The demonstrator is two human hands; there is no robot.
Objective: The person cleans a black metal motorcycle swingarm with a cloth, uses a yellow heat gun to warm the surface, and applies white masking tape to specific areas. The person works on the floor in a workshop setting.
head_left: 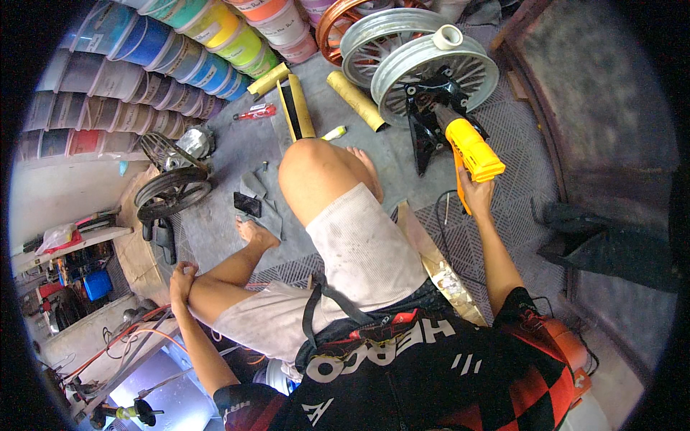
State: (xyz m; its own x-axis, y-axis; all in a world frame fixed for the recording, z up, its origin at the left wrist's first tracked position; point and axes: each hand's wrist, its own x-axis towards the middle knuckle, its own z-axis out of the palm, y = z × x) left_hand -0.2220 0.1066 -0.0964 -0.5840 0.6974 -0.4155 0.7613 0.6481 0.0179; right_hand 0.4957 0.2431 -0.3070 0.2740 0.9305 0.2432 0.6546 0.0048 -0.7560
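In my right hand (476,191) is a yellow heat gun (472,151), held by its handle and pointed up-left at a black metal bracket (417,108). The bracket is in front of a silver spoked wheel rim (481,86); its contact with the nozzle is unclear. My left hand (182,286) rests at my bent left knee with fingers curled; whether anything is inside them is hidden.
Colored buckets (215,29) are stacked upper left. Yellow sandpaper sheets (356,100), a red bottle (255,113) and a phone (246,204) lie on the grey floor (241,158). A black wheel assembly (171,188) stands left, above a cluttered shelf (72,241). A dark panel (604,108) borders the right.
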